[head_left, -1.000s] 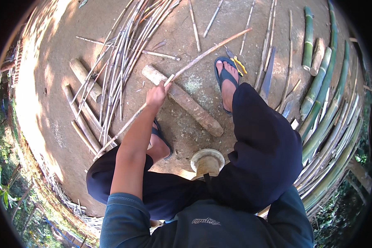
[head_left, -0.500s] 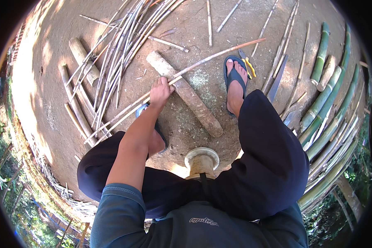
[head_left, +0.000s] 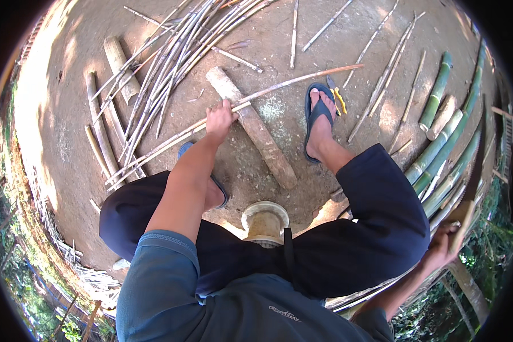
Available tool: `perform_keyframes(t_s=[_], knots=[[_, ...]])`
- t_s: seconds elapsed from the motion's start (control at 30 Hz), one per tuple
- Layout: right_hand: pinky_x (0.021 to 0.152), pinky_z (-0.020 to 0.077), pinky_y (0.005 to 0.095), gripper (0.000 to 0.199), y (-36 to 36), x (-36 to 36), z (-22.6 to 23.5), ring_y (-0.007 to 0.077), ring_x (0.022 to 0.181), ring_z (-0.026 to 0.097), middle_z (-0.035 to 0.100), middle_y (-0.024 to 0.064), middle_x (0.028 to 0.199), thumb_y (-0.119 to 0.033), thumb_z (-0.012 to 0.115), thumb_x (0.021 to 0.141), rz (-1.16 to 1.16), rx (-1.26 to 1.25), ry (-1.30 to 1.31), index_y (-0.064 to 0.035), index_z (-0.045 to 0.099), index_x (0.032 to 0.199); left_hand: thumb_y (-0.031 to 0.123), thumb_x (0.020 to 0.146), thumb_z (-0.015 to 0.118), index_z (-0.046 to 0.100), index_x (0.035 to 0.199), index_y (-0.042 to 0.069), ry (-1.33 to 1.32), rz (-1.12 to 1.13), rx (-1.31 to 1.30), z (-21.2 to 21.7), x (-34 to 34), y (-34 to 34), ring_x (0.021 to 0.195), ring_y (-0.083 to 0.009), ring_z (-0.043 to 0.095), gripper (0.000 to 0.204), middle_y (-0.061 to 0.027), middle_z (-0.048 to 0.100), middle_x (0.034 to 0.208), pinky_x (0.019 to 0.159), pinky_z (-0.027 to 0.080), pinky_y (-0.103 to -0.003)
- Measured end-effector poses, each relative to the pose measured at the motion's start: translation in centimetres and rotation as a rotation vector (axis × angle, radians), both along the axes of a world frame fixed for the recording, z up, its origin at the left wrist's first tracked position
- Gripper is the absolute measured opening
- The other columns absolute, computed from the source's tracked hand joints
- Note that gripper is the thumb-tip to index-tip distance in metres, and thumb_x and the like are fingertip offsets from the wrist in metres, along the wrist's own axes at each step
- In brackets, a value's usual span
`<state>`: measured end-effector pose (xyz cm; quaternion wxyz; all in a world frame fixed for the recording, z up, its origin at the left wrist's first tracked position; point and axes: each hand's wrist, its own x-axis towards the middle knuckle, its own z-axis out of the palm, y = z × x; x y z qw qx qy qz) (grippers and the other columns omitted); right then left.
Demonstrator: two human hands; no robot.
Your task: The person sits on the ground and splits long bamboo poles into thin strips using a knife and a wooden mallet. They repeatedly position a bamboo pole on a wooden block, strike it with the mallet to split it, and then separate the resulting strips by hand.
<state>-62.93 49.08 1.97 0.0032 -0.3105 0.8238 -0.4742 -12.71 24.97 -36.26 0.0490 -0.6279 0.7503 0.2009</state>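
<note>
My left hand [head_left: 219,119] is closed round two thin bamboo sticks [head_left: 293,81] lying side by side. They slant across a thick wooden log [head_left: 265,139] on the ground. The longer stick reaches past the log toward my right foot; the shorter one ends just beyond my fist. Far out at the right rim, my right hand [head_left: 437,249] grips the wooden handle of a handsaw [head_left: 477,162]. Its dark blade points up and away, over the green bamboo poles. Part of my right forearm is hidden behind my leg.
A pile of thin sticks [head_left: 179,65] lies at the far left, with short bamboo pieces [head_left: 118,62] beside it. Yellow-handled pliers [head_left: 340,101] rest by my right foot. Green bamboo poles [head_left: 438,94] line the right side. A pale round-topped post [head_left: 265,219] stands between my legs.
The handsaw has left the ground near my right foot and is now in my right hand at the right. My left hand keeps the sticks on the log, almost in place.
</note>
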Motion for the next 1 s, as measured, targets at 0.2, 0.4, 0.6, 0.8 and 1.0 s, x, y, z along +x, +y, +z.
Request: perform_keyframes(t_s=[0.2,0.4,0.6,0.8,1.0], knots=[[0.055,0.0395,0.0249,0.044,-1.3,12.2,4.5,0.0092,0.056,0.047,0.049,0.0035,0.07,-0.027,0.064,0.074,0.338,-0.006,-0.352,0.0072,0.057,0.1,0.037,0.086,0.067,0.051,0.106,0.006,-0.031,0.025,0.067,-0.8,0.6,-0.2,0.1,-0.0318,0.066,0.04,-0.0145,0.066,0.106,0.095,0.043,-0.051],[0.057,0.0451,0.0267,0.007,-5.9,26.4,-7.5,0.0068,0.061,0.052,0.056,0.0018,0.066,0.0,0.059,0.08,0.571,0.429,-0.554,-0.0015,0.058,0.086,0.039,0.085,0.067,0.051,0.106,0.006,0.003,0.002,0.082,-1.7,0.9,-0.7,0.093,-0.0335,0.068,0.042,-0.0157,0.067,0.103,0.091,0.047,-0.05],[0.051,0.0448,0.0329,0.02,-8.8,30.8,-12.1,0.0182,0.046,0.055,0.055,0.0107,0.054,-0.016,0.07,0.086,0.643,0.644,-0.434,-0.002,0.056,0.081,0.047,0.086,0.065,0.049,0.107,0.007,-0.001,-0.032,0.132,-1.9,1.7,-1.0,0.081,-0.0353,0.071,0.048,-0.0168,0.071,0.089,0.071,0.055,-0.047],[0.048,0.0439,0.0346,0.024,-9.7,32.4,-13.3,0.0222,0.047,0.06,0.057,0.0132,0.055,-0.018,0.07,0.088,0.685,0.678,-0.355,-0.0014,0.056,0.079,0.049,0.088,0.061,0.048,0.108,0.008,0.063,-0.061,0.128,-1.4,2.1,-1.0,0.081,-0.0354,0.07,0.048,-0.0157,0.071,0.088,0.071,0.055,-0.047],[0.049,0.0372,0.0285,0.024,-9.4,32.2,-12.8,0.0063,0.053,0.043,0.05,0.0048,0.056,-0.012,0.069,0.089,0.679,0.642,-0.395,-0.0008,0.053,0.076,0.045,0.089,0.057,0.049,0.104,0.008,0.118,-0.045,0.035,-1.8,2.3,-0.8,0.07,-0.039,0.069,0.041,-0.0185,0.07,0.08,0.067,0.054,-0.05]])
